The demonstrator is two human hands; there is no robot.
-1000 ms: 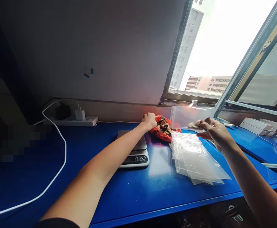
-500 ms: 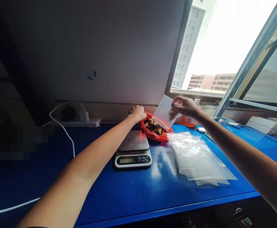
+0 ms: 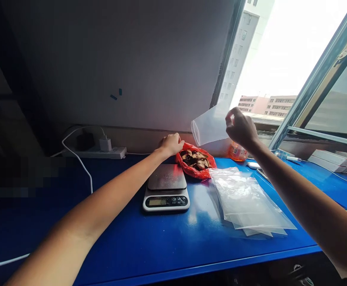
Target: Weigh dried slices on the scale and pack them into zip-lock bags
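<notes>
My left hand (image 3: 172,143) is closed on the rim of a red plastic bag (image 3: 195,173). Dried brown slices, perhaps mushrooms (image 3: 197,159), fill the rolled-open bag. Up in the air to its right, my right hand (image 3: 241,126) pinches a clear plastic bag (image 3: 211,126) by its far end; the bag's mouth points left and nothing shows inside it. In front of the red bag stands a kitchen scale (image 3: 166,200), its steel plate bare and its display apparently at zero. A stack of clear plastic bags (image 3: 247,198) lies beneath my right forearm.
An orange bottle (image 3: 237,152) stands behind the stack, partly hidden by my right arm. White boxes (image 3: 330,159) sit at the far right. A power strip (image 3: 116,153) with a white cable lies along the wall at left. The blue table (image 3: 161,246) ends at a front edge.
My right hand has lifted the clear bag up and away from the red bag. The slices that showed in it have left it. My left hand stays on the rim.
</notes>
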